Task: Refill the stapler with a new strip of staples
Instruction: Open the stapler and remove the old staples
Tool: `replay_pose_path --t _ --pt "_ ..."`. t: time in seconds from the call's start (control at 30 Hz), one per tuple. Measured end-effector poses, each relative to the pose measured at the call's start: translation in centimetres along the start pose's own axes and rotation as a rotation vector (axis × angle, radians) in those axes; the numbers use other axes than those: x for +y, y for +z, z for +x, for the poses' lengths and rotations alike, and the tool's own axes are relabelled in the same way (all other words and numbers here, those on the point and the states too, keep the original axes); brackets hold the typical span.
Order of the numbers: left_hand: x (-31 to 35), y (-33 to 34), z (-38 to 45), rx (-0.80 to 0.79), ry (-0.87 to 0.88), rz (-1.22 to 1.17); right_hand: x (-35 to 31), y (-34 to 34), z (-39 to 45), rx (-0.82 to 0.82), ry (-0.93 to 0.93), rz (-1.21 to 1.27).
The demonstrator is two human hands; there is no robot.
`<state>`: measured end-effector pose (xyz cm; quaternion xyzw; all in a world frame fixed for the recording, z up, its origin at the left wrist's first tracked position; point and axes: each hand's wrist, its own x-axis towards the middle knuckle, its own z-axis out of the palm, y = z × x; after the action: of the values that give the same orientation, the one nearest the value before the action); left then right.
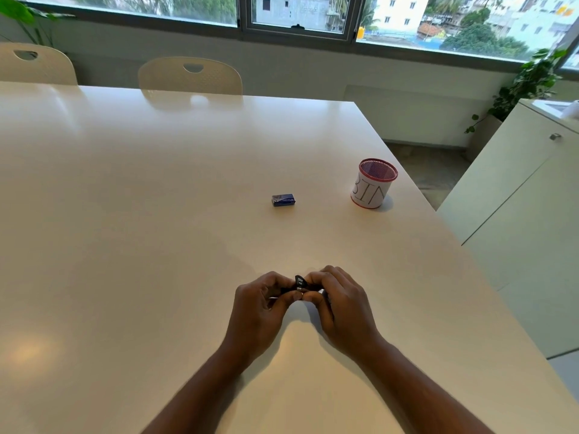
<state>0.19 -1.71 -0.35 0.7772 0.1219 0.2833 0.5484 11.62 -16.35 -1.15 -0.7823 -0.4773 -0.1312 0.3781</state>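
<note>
Gripping the small black stapler (299, 285) in both hands (260, 303) (343, 303), fingers curled around it, you seem to be opening it; next, the blue staple box (283, 200) across the bench (156, 214).

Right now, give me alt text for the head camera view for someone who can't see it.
Two hands, left hand and right hand, grip a small black stapler between them just above a white table. Farther back on the table sit a small blue box and, to its right, a red mesh cup with a paper label reading BIN.
</note>
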Motion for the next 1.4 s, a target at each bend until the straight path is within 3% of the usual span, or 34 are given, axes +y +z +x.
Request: replay_pose_path --t 0.63,0.93,1.1,1.4 --pt "0.45 0.7 -0.2 0.035 0.088 -0.019 -0.33 -0.38 0.11 -0.034 0.027 0.072" --pt "0.52 0.84 -0.23 0.058 0.154 0.088 -0.34 -0.5 0.42 -0.02 0.004 0.103" --pt "0.51 0.88 -0.33 0.069 0.106 0.083 -0.26 -0.87 0.37 0.053 0.333 0.454" --pt "0.16 0.57 -0.01 0.062 -0.024 0.022 -0.48 -0.89 0.26 0.081 0.421 0.537"
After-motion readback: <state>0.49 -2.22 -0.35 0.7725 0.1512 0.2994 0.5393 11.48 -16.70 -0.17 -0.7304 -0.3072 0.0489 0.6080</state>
